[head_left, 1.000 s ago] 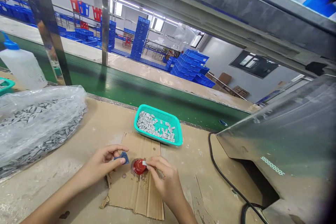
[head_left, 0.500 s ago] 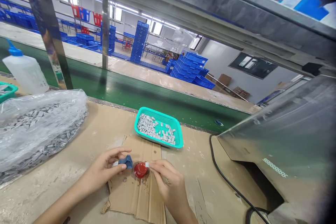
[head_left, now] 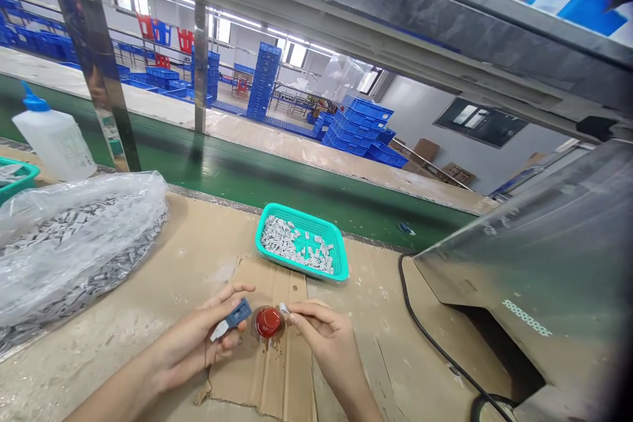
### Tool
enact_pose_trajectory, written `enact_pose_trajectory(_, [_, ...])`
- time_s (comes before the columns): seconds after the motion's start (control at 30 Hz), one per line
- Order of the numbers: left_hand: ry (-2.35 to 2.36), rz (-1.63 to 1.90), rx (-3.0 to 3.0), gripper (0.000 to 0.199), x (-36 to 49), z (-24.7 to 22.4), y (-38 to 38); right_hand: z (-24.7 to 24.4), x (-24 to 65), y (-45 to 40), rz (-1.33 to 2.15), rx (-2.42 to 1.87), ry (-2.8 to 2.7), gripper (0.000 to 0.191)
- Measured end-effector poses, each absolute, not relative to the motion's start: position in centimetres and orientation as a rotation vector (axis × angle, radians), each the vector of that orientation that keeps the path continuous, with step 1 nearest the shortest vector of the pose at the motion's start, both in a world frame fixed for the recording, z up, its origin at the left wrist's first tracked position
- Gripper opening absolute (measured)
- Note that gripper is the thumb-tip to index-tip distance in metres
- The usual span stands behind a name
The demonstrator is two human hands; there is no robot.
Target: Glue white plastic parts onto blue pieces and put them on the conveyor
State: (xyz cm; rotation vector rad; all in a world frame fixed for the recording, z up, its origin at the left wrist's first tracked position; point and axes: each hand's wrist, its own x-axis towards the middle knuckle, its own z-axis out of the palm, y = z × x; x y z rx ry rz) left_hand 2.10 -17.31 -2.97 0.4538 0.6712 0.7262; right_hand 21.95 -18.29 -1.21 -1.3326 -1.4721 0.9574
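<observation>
In my left hand [head_left: 217,326] lies a small dark blue plastic part [head_left: 238,313] with a light grey piece [head_left: 219,331] sticking out of its lower end; the fingers grip it. My right hand [head_left: 326,333] pinches a small light grey plastic piece [head_left: 284,308] between thumb and fingertips. Between the hands a small red cup [head_left: 268,322] stands in a wet-looking stain on a flat cardboard sheet [head_left: 262,382]. Just beyond, a turquoise basket [head_left: 341,257] holds many small grey pieces [head_left: 279,237].
At left a clear plastic bag [head_left: 84,257] bulges with grey pieces, and a white squeeze bottle [head_left: 57,142] with a blue nozzle stands behind it. A green conveyor belt [head_left: 232,175] runs beyond the table. On the right are a black cable [head_left: 420,323] and a metal housing [head_left: 534,264].
My left hand has turned, so the blue part now shows its face and the grey piece points down-left. My right hand has drawn slightly right, its grey piece tilting beside the cup.
</observation>
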Motion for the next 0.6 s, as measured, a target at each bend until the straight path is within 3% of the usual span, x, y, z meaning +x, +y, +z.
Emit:
enact_pose_trajectory(0.17, [0.634,0.559,0.454,0.020,3.0,-1.9,-18.1,0.5,22.2,-18.8,1.339,-1.208,-1.171,0.009])
enact_pose_trajectory(0.27, [0.619,0.446,0.400,0.032,3.4,-0.8,-18.7,1.6,21.9,-19.4,1.368,-1.069,-1.232,0.008])
enact_pose_trajectory(0.6, [0.784,0.319,0.568,0.044,4.5,1.7,-19.9,3.7,21.1,-21.2,0.692,-0.899,-1.920,0.025])
